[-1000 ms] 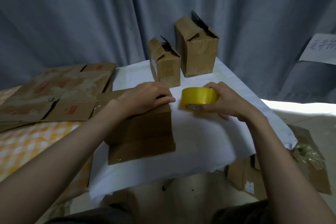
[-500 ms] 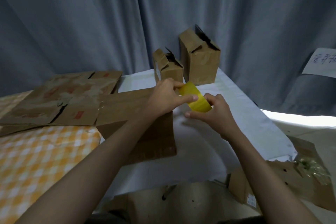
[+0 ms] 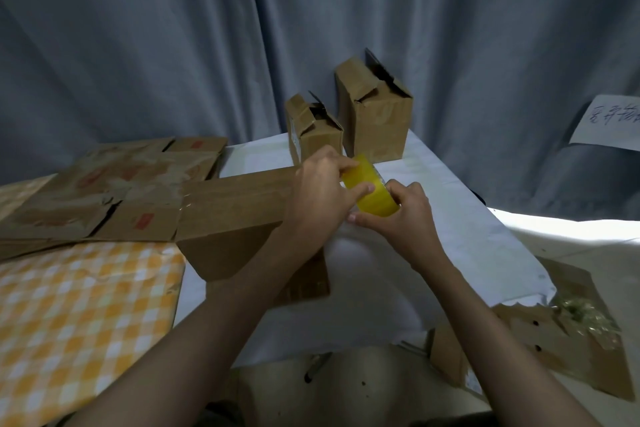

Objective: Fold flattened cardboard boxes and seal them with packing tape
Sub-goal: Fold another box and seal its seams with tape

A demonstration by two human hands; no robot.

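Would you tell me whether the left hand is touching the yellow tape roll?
Touching: in the head view, the left hand pinches the yellow tape roll, thumb across its face.

- A grey-blue curtain [image 3: 173, 45] hangs in soft vertical folds across the whole back of the room.
- A white sheet of paper [image 3: 609, 125] with handwriting sits on it at the right.
- A white cloth [image 3: 450, 218] covers the surface.
- An orange-and-white checked cloth [image 3: 69, 322] lies at the left.
- The pale floor [image 3: 571, 232] at the right catches bright light.
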